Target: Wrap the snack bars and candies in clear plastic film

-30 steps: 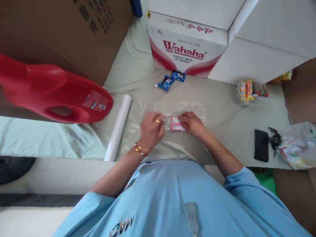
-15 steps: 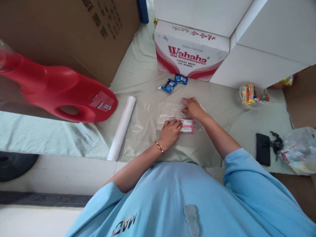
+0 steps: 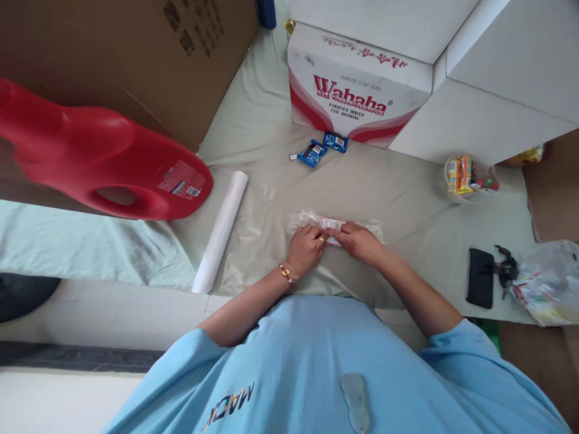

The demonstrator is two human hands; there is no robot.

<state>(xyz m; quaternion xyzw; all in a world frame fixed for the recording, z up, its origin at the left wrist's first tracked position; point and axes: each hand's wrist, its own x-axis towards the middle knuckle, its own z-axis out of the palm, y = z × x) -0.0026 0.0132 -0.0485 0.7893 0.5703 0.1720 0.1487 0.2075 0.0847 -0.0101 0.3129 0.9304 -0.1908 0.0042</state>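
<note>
A small flat pink-and-white box (image 3: 331, 223) lies on the cloth in front of me, with clear plastic film (image 3: 373, 229) folded over it and crumpled out past both ends. My left hand (image 3: 308, 246) is closed at the box's left end, fingers curled onto film and box. From the other side my right hand (image 3: 356, 241) presses the film against the box, its fingers bent and a fingertip close to the left hand. Both hands hide much of the box. To the left lies a white roll (image 3: 221, 232), apparently of plastic film.
Two blue packets (image 3: 312, 154) lie before a Wahaba-style water carton (image 3: 353, 90). At left are a red jug (image 3: 113, 163) and a brown carton (image 3: 136, 60). Rightward stand a clear tub of snacks (image 3: 465, 178), a black phone (image 3: 480, 277), keys (image 3: 507, 265) and a plastic bag (image 3: 552, 283).
My right hand has come down and toward me, bringing the film's far side over the box. The film now covers a narrower strip. My left hand stays at the box.
</note>
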